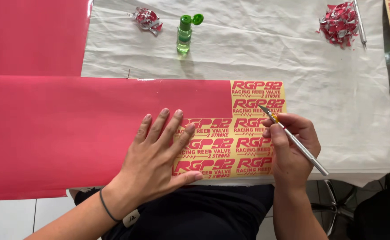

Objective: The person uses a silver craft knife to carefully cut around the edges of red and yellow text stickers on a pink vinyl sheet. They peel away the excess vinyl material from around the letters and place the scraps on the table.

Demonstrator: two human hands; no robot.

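Sticker sheet [235,133]: yellow panel with red lettering, at the right end of a long red sheet [61,133] laid across the counter [293,58]; long axis left to right. Craft knife [293,138]: pinched pen-fashion in the right hand [290,149], blade tip set on the panel's upper right, handle slanting down-right. Left hand [157,160]: fingers spread, pressed flat where red meets yellow, just left of the blade. Behind: green bottle [185,33], scrap wads [339,22].

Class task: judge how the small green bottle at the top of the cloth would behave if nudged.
The green bottle is tall and narrow, so it probably tips easily. Its flip cap stands open, so liquid might spill. It rests on a wrinkled white cloth, so it would hardly slide.
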